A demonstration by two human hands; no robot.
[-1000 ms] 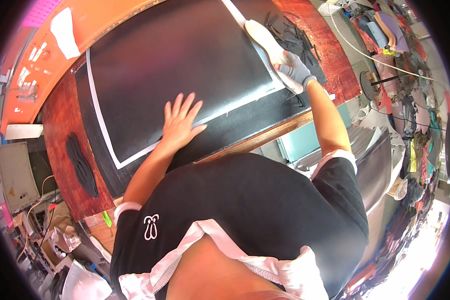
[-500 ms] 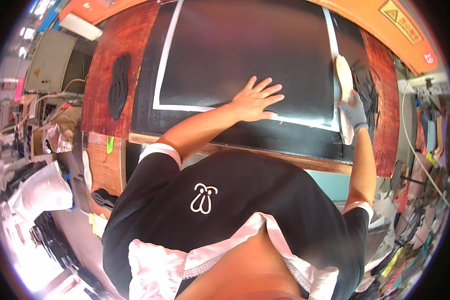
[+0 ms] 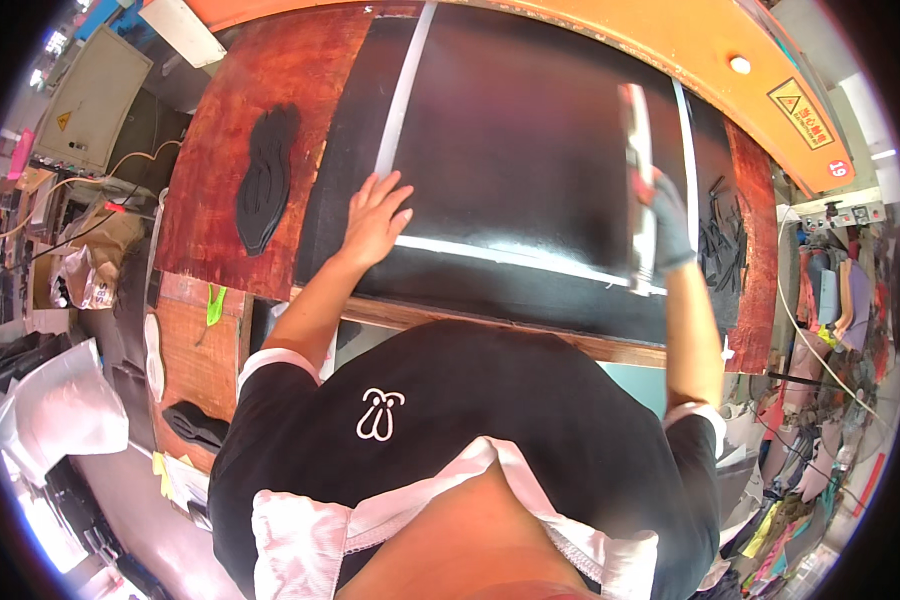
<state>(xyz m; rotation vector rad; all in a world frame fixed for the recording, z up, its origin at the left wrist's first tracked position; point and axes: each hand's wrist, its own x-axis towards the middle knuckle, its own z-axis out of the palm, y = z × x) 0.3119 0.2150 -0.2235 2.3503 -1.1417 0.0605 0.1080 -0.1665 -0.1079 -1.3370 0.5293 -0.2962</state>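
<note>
My gloved right hand (image 3: pixel 670 222) grips a long, pale, sole-shaped cutting die (image 3: pixel 641 205), blurred by motion and turned nearly edge-on. It is over the right part of a black sheet (image 3: pixel 530 150) marked with white lines, just inside the right line. Whether the die touches the sheet I cannot tell. With bare fingers spread, my left hand (image 3: pixel 373 222) rests at the sheet's near left corner, where the white lines come close together. It holds nothing.
Black sole-shaped pieces (image 3: pixel 268 180) lie stacked on the reddish board at left. Black offcuts (image 3: pixel 718 235) are heaped at right. An orange machine beam (image 3: pixel 660 55) spans the far side. Another black sole piece (image 3: pixel 196 426) sits on a lower wooden surface.
My left hand has moved left from the sheet's middle to its near left corner. My right hand has carried the die left, from the right white line to inside it. The view has shifted.
</note>
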